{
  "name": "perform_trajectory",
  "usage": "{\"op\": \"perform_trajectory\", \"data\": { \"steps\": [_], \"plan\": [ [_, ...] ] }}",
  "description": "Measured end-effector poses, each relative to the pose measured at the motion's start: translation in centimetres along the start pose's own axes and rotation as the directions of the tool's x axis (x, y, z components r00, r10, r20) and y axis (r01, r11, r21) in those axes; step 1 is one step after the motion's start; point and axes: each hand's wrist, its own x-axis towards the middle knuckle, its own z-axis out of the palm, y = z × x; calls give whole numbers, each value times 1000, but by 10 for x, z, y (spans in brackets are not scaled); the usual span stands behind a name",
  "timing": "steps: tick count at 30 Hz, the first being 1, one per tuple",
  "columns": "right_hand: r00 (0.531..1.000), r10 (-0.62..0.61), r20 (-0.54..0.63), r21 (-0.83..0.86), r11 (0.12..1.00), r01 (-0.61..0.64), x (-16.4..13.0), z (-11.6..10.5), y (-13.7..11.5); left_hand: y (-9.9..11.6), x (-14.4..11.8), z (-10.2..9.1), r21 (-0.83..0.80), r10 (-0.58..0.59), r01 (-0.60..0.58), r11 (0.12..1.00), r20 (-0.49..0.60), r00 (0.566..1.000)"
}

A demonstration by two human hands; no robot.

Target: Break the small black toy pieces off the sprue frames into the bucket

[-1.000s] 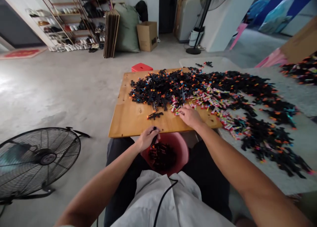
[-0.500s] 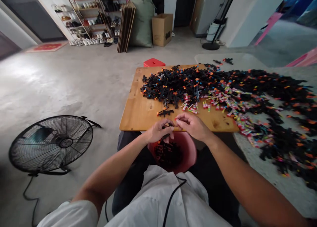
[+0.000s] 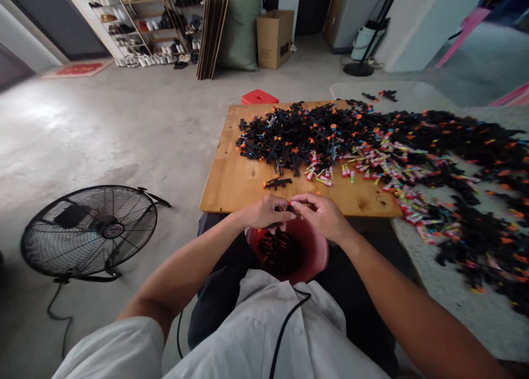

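My left hand [image 3: 266, 212] is closed around a small black toy gun [image 3: 274, 225], mostly covered by the fingers. Fingertips meeting it, my right hand [image 3: 324, 216] pinches a small tube with red and yellow on it [image 3: 291, 204]; most of it is hidden. Both hands are just over the table's front edge, above a pink basin [image 3: 319, 249] between the legs, which holds many dark pieces. A single black toy gun with an orange tip [image 3: 278, 183] lies on the wooden table [image 3: 225, 183] beyond the left hand.
A big heap of black toy guns [image 3: 289, 134] covers the table's back and spreads right onto a pale surface. Small colourful tubes [image 3: 386, 161] lie in front of it. A floor fan [image 3: 93, 230] stands at left, and a red stool [image 3: 259, 97] behind the table.
My right hand has brought the pinched piece in against the toy gun, closing the gap between the hands. The camera view has shifted slightly.
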Motion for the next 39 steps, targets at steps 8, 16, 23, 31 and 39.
{"op": "perform_trajectory", "data": {
  "steps": [8,16,23,31,39],
  "plan": [
    [1000,-16,-23,-31,999,15,-5,0,2,3,0,1,48,-13,13,999,-3,1000],
    [982,35,184,28,999,-41,-7,-13,-1,-4,0,5,60,12,-9,998,-49,999],
    [909,129,397,-60,992,-115,-10,-23,27,-35,13,-10,311,159,-148,939,-11,987],
    [923,-36,-384,-684,682,-258,44,-57,75,-47,66,-49,679,323,215,702,-572,754],
    [980,-25,-199,-855,493,-161,56,-57,80,-33,77,-45,750,201,203,630,-410,890]
  ]
}}
